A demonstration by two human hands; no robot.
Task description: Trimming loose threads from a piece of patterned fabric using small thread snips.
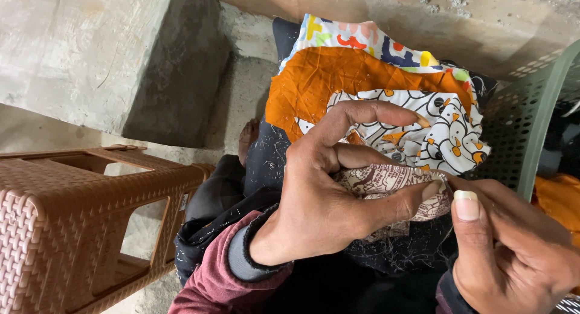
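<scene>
Head view: left hand (329, 193) pinches brown patterned fabric piece (386, 180) between thumb and fingers; right hand (513, 241) grips same piece's edge. Patchwork cloths (362, 78) lie on lap, green basket (531, 115) beside.

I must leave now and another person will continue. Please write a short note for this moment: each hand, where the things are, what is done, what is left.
Left hand: pinches the small brown-printed fabric piece over the lap.
Right hand: fingertips meet the same piece at its right edge; no needle or thread can be made out.
Patchwork cloth, orange and white prints, lies on the lap; green basket at right, brown stool at left.
Done: patches look joined.
Left: the small piece looks unattached.
</scene>
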